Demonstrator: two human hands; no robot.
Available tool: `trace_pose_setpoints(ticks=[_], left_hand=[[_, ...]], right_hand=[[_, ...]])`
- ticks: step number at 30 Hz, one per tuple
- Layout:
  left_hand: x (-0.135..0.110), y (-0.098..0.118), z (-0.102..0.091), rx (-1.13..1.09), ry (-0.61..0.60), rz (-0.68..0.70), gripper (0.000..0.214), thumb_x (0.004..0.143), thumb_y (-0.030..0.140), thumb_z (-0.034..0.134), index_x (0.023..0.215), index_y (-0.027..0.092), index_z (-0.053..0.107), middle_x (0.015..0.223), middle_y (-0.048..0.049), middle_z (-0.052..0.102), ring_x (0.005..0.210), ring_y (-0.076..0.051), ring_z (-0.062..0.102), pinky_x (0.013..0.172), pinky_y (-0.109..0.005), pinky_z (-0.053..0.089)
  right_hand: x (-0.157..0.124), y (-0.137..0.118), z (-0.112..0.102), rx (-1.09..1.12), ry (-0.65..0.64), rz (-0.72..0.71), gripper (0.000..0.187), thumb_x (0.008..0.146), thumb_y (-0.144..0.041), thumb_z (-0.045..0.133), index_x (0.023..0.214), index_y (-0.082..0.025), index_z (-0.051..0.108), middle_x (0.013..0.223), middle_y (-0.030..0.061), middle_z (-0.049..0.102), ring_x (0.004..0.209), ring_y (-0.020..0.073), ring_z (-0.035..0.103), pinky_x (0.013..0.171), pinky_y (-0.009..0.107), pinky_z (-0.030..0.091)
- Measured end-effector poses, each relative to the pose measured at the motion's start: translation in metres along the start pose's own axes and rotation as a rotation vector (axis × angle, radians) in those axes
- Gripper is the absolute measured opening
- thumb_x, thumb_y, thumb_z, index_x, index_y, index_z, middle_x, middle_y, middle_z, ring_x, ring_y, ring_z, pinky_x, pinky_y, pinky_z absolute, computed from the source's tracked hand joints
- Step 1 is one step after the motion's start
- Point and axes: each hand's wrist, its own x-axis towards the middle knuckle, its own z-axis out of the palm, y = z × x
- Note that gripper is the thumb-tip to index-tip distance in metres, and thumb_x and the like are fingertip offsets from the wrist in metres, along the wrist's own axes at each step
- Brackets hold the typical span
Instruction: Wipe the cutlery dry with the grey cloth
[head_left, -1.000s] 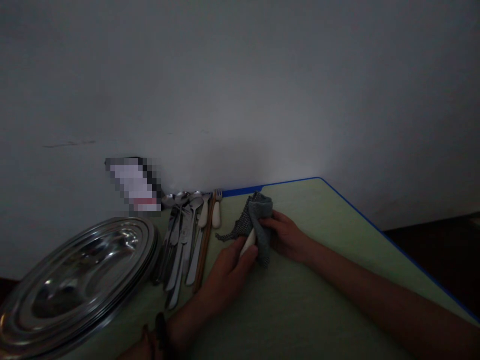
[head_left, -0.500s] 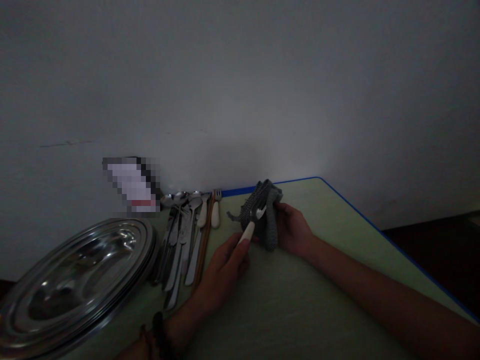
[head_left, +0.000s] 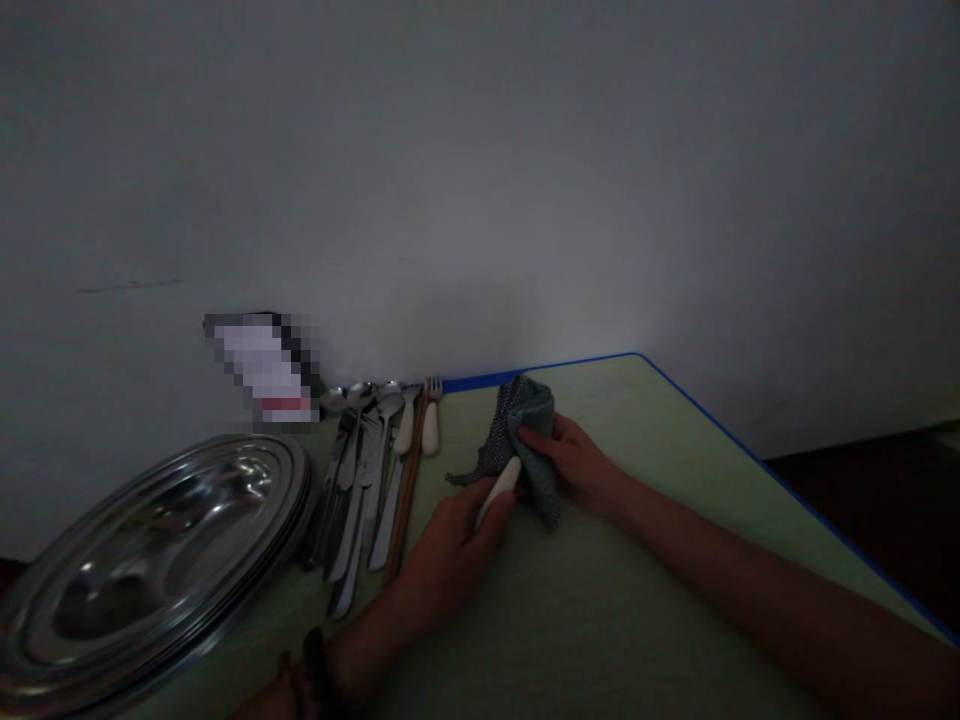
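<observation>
My left hand (head_left: 463, 530) is closed around the thick white handle of a utensil (head_left: 501, 488). Its metal head is hidden inside a folded grey cloth (head_left: 536, 420), so I cannot make out its kind now. My right hand (head_left: 577, 462) grips the cloth from the right, thumb in front, pressing it around the head. One dark patterned corner of the cloth hangs to the left, above the table.
A green table (head_left: 637, 600) with a blue edge stands against a grey wall. Stacked steel divided plates (head_left: 172, 560) lie at the left. Spoons, knives and forks (head_left: 367, 470) lie beside wooden chopsticks (head_left: 411, 490). A blurred-out device (head_left: 262, 370) leans on the wall.
My right hand has folded the cloth over the utensil's metal head, which showed before. The right thumb has come round to the front, and the cloth has dropped slightly.
</observation>
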Motion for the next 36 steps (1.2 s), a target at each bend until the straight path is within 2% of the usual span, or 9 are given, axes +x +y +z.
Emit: trace_pose_setpoints(ticks=[3, 6, 10, 13, 17, 21, 25, 32, 36], left_hand=[[-0.001, -0.003, 0.001, -0.009, -0.011, -0.006, 0.03, 0.087, 0.04, 0.037, 0.082, 0.016, 0.054, 0.061, 0.0034, 0.045, 0.055, -0.011, 0.041, 0.05, -0.021, 0.033], [-0.002, -0.005, 0.002, -0.029, -0.044, -0.004, 0.031, 0.088, 0.041, 0.035, 0.081, 0.016, 0.051, 0.061, 0.0039, 0.043, 0.055, -0.011, 0.04, 0.049, -0.021, 0.032], [-0.004, -0.005, 0.002, -0.035, -0.102, 0.005, 0.031, 0.088, 0.042, 0.035, 0.084, 0.016, 0.052, 0.062, 0.0035, 0.045, 0.056, -0.011, 0.041, 0.049, -0.021, 0.032], [-0.004, -0.005, 0.002, -0.102, -0.11, -0.011, 0.033, 0.089, 0.043, 0.034, 0.087, 0.016, 0.053, 0.062, 0.0039, 0.043, 0.055, -0.01, 0.04, 0.048, -0.02, 0.03], [-0.003, -0.004, 0.001, -0.204, -0.046, -0.055, 0.033, 0.089, 0.043, 0.032, 0.089, 0.016, 0.052, 0.057, 0.0057, 0.038, 0.05, -0.01, 0.037, 0.046, -0.02, 0.029], [-0.003, -0.002, 0.002, -0.207, 0.035, -0.051, 0.031, 0.088, 0.043, 0.033, 0.083, 0.017, 0.05, 0.055, 0.0057, 0.039, 0.049, -0.01, 0.037, 0.046, -0.021, 0.031], [-0.001, -0.003, 0.002, -0.153, -0.004, -0.04, 0.03, 0.088, 0.042, 0.035, 0.08, 0.017, 0.049, 0.055, 0.0056, 0.039, 0.049, -0.01, 0.037, 0.047, -0.021, 0.031], [0.001, -0.006, 0.003, -0.158, 0.012, -0.05, 0.03, 0.088, 0.043, 0.034, 0.081, 0.017, 0.047, 0.058, 0.0056, 0.039, 0.051, -0.01, 0.036, 0.046, -0.021, 0.03], [0.001, -0.009, 0.004, -0.176, 0.021, -0.04, 0.03, 0.088, 0.043, 0.035, 0.083, 0.017, 0.048, 0.059, 0.0054, 0.039, 0.051, -0.009, 0.036, 0.046, -0.02, 0.03]], right_hand=[[0.002, 0.004, -0.004, -0.087, 0.019, -0.009, 0.026, 0.068, -0.04, 0.065, 0.076, -0.015, 0.061, 0.061, -0.0015, 0.061, 0.051, 0.0095, 0.051, 0.053, 0.024, 0.04], [0.003, 0.006, -0.005, -0.143, 0.129, 0.014, 0.035, 0.069, -0.049, 0.06, 0.07, -0.014, 0.062, 0.054, -0.0011, 0.058, 0.048, 0.0102, 0.048, 0.049, 0.024, 0.037], [0.005, 0.003, -0.002, 0.059, 0.267, 0.087, 0.04, 0.07, -0.056, 0.056, 0.075, -0.017, 0.062, 0.061, 0.0025, 0.062, 0.063, 0.0166, 0.057, 0.06, 0.029, 0.043], [0.007, -0.004, -0.001, 0.268, 0.145, 0.151, 0.045, 0.075, -0.058, 0.047, 0.088, -0.017, 0.061, 0.077, 0.006, 0.065, 0.081, 0.0196, 0.059, 0.074, 0.034, 0.045], [0.009, -0.012, -0.002, 0.407, -0.054, 0.159, 0.045, 0.079, -0.056, 0.037, 0.095, -0.019, 0.058, 0.088, 0.006, 0.066, 0.09, 0.02, 0.058, 0.082, 0.037, 0.043], [0.006, -0.016, 0.0, 0.422, -0.073, 0.169, 0.038, 0.078, -0.048, 0.038, 0.093, -0.019, 0.058, 0.088, 0.006, 0.066, 0.091, 0.0209, 0.058, 0.084, 0.038, 0.042], [0.006, -0.014, 0.0, 0.366, -0.073, 0.162, 0.027, 0.071, -0.036, 0.045, 0.086, -0.019, 0.059, 0.083, 0.0049, 0.066, 0.089, 0.0216, 0.059, 0.084, 0.039, 0.042], [0.005, -0.008, -0.001, 0.275, 0.003, 0.187, 0.014, 0.069, -0.025, 0.059, 0.081, -0.018, 0.058, 0.074, 0.0022, 0.065, 0.083, 0.0178, 0.06, 0.083, 0.034, 0.043], [0.005, -0.01, -0.001, 0.36, 0.018, 0.2, 0.019, 0.073, -0.035, 0.057, 0.083, -0.019, 0.058, 0.077, 0.0032, 0.065, 0.086, 0.0191, 0.059, 0.082, 0.035, 0.043]])
